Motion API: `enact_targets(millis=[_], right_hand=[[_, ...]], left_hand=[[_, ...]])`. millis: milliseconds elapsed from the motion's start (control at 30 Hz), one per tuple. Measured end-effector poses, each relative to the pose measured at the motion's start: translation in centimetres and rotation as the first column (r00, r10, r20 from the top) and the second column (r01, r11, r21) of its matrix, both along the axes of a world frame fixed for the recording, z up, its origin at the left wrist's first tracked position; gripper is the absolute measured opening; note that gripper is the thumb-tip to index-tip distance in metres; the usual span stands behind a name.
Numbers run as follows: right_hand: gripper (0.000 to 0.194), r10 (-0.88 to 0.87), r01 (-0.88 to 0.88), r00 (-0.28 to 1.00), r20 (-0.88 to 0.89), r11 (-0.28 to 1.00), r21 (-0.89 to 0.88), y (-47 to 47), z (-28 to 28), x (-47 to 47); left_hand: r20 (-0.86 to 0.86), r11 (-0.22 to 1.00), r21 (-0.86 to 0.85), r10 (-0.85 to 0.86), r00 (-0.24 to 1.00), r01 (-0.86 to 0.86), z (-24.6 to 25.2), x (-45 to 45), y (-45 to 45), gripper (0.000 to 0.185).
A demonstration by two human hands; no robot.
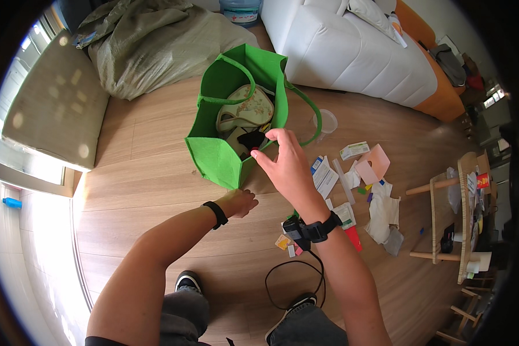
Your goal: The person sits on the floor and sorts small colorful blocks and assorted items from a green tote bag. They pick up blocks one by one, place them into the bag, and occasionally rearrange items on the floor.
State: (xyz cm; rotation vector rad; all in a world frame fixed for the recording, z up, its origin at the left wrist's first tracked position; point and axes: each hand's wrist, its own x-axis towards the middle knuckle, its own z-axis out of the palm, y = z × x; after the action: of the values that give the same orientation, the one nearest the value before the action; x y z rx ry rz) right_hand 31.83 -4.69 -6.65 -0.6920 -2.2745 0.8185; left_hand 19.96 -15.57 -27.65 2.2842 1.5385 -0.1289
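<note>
A green felt tote bag [218, 162] stands open-topped on the wood floor, its handles flopped to either side. Inside lie a cream floral-patterned pouch [253, 108] and a black item [251, 139], among other things partly hidden. My right hand [283, 158] is over the bag's near right rim, thumb and fingers apart, with nothing seen between them. Just below the bag's near corner is my left hand [240, 203], fingers loosely curled; whether it holds anything cannot be seen. A black device is strapped to my right wrist, and a cable loops on the floor below it.
Right of the bag lie a clear plastic cup [325, 121], a pink box [373, 164], a small carton [354, 150], white cloth [382, 212] and several packets. A large woven sack [164, 47] and a white sofa [350, 52] stand behind. A wooden table [463, 216] is at right.
</note>
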Motion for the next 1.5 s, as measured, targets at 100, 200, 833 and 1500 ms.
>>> enact_targets(millis=[100, 200, 833, 1500], right_hand=[[0.045, 0.0, 0.0, 1.0, 0.01, 1.0, -0.004, 0.0, 0.2, 0.3], [0.049, -0.009, 0.011, 0.999, 0.043, 0.998, -0.064, -0.1, 0.5, 0.9], [0.04, -0.027, 0.026, 0.97, 0.243, 1.0, 0.008, 2.1, -5.3, 6.9], [0.042, 0.189, -0.263, 0.83, 0.525, 0.962, 0.069, 0.6, -14.5, 12.7]], left_hand=[[0.005, 1.0, 0.001, -0.004, 1.0, 0.004, 0.4, 0.1, 0.0, 0.016], [0.008, 1.0, -0.008, -0.011, 1.0, 0.011, 0.8, 0.1, 0.0, 0.017], [-0.07, 0.996, 0.053, -0.064, 0.996, 0.068, 1.0, 0.2, 0.0, 0.019], [0.006, 1.0, 0.013, 0.013, 1.0, -0.013, 1.1, 1.0, 0.3, 0.016]])
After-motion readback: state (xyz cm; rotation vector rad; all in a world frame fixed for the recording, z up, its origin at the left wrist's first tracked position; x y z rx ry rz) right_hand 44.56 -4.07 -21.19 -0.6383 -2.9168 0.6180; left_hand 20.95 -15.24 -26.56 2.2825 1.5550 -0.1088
